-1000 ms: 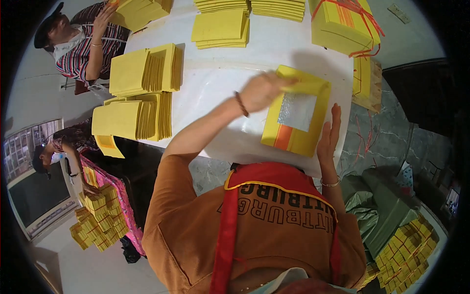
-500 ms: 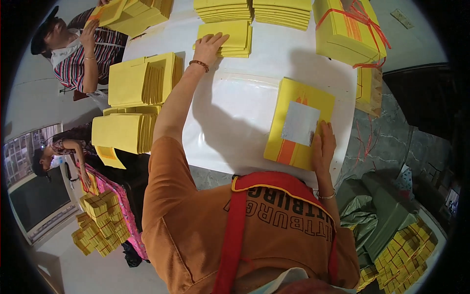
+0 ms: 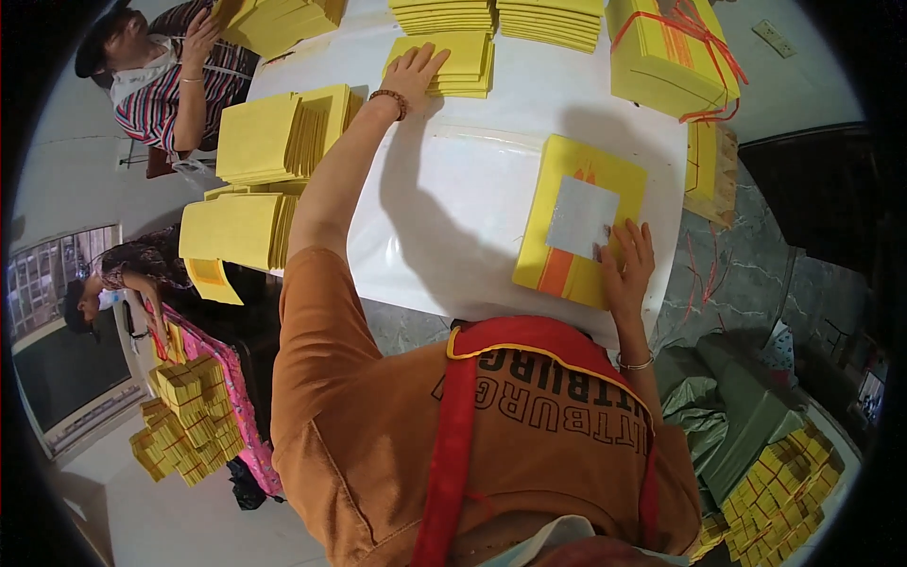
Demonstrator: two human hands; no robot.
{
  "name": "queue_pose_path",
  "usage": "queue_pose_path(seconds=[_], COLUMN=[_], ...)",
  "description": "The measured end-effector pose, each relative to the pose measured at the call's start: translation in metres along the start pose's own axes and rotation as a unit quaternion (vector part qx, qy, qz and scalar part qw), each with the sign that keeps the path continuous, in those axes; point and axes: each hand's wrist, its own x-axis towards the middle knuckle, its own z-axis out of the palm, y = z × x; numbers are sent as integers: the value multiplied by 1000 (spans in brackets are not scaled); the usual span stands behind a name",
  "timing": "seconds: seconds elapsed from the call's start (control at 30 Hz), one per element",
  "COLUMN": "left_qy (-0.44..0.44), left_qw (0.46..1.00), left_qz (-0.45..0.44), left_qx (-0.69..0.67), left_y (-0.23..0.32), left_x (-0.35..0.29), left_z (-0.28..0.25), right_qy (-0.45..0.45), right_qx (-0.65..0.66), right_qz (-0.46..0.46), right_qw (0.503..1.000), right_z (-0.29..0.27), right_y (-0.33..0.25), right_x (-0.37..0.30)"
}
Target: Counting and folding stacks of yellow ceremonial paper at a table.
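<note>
Bright, even room light fills the white table (image 3: pixel 491 175). It strikes the left arm (image 3: pixel 326 198) from the left, throwing a broad, soft-edged shadow rightward across the tabletop; a fainter shadow lies beyond the yellow packet (image 3: pixel 545 203). A small glare spot shines on the table beside the arm's shadow. The picture's right side sinks to near black. Fisheye bending slants the window (image 3: pixel 61 274), and a black ring swallows the corners. The yellow piles (image 3: pixel 784 496) at lower right look soft, perhaps from poor focus.
</note>
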Motion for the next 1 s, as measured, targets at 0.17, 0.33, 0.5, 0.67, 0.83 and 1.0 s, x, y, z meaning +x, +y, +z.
queue_pose_path(seconds=[0.17, 0.33, 0.5, 0.67, 0.83, 1.0], left_qy=[88, 123, 48, 37, 9, -20], left_qw=[995, 923, 933, 923, 893, 873], left_qz=[28, 247, 296, 300, 295, 297], left_qx=[-50, -269, -200, -240, -341, -386], left_y=[56, 187, 241, 234, 229, 228], left_x=[-33, -112, -170, -167, -157, -153], left_z=[-9, 2, -20, -23, -30, -34], right_qy=[-21, -32, -6, -3, -6, -16], right_qx=[11, -16, 65, 167, 263, 272], right_qz=[-12, -4, -27, 27, 92, 92], right_qw=[1000, 999, 998, 986, 960, 958], right_z=[-1, 2, 5, 5, 5, 3], right_y=[8, 12, 18, 28, 29, 30], right_x=[-12, -16, -12, -8, -7, -7])
